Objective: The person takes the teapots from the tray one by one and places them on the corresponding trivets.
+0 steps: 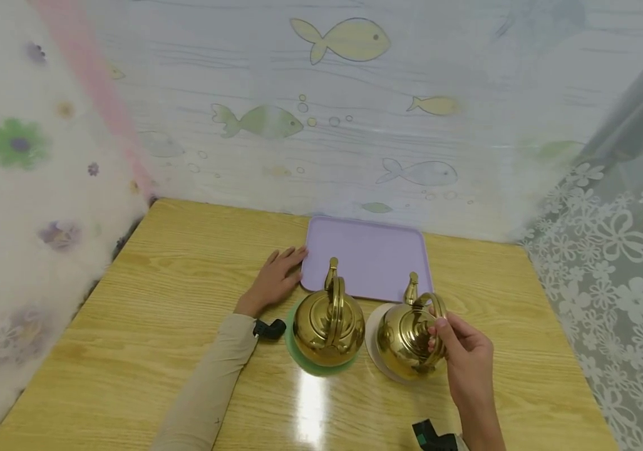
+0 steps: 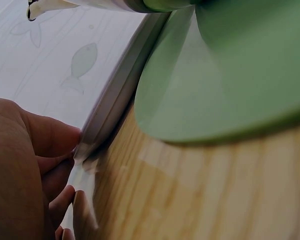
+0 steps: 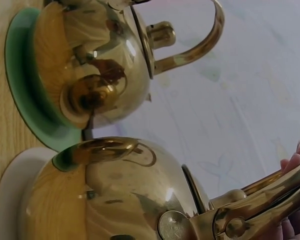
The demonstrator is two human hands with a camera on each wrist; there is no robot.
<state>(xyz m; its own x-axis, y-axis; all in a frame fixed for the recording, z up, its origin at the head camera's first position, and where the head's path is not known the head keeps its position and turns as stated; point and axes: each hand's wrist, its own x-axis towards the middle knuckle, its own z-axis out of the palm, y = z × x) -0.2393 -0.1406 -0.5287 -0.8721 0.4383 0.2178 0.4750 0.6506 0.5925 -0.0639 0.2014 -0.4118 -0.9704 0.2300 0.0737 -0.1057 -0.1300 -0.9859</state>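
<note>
Two shiny gold kettles stand side by side with their spouts toward the tray. The right kettle [image 1: 406,338] sits on a whitish round mat [image 1: 374,341]; my right hand [image 1: 470,357] grips its arched handle [image 3: 270,205]. The left kettle [image 1: 321,332] is on a green round mat [image 1: 315,368], its handle upright and untouched. Behind them lies a lilac tray [image 1: 366,250]. My left hand [image 1: 273,282] rests at the tray's left edge, fingers spread and fairly straight. In the left wrist view the thumb [image 2: 55,135] touches the tray's corner.
The wooden table [image 1: 158,300] runs back to a curtain [image 1: 242,169] printed with fish. A flowered curtain [image 1: 45,207] hangs along the left side. At the right is a lace-like floral curtain [image 1: 625,300].
</note>
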